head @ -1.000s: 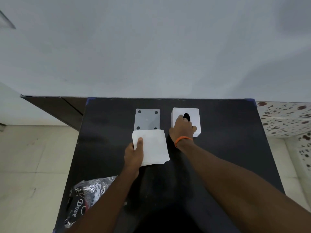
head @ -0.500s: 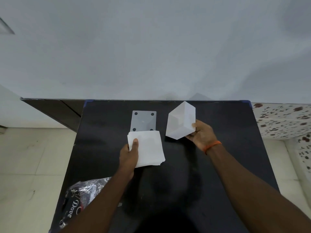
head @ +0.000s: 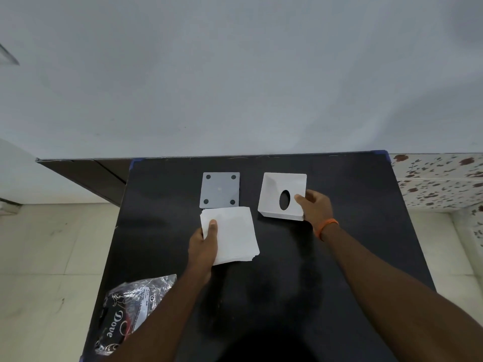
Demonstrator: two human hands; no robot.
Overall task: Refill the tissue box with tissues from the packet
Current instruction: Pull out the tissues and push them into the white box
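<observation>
White square tissue stack (head: 230, 235), table centre: out of the packet, gripped by left hand (head: 205, 245). White plastic tissue box (head: 283, 195), at 1 o'clock: inverted, empty, gripped by right hand (head: 315, 206). Grey base plate (head: 220, 189), 12 o'clock: off. Loading, closing remain.

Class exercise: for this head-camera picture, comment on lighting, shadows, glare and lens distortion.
Head view: soft, even light; a faint shadow on the black table near the bottom edge; glare on the crinkled tissue packet; wide-angle bowing of the table's edges; white tissue stack nearly featureless.
</observation>
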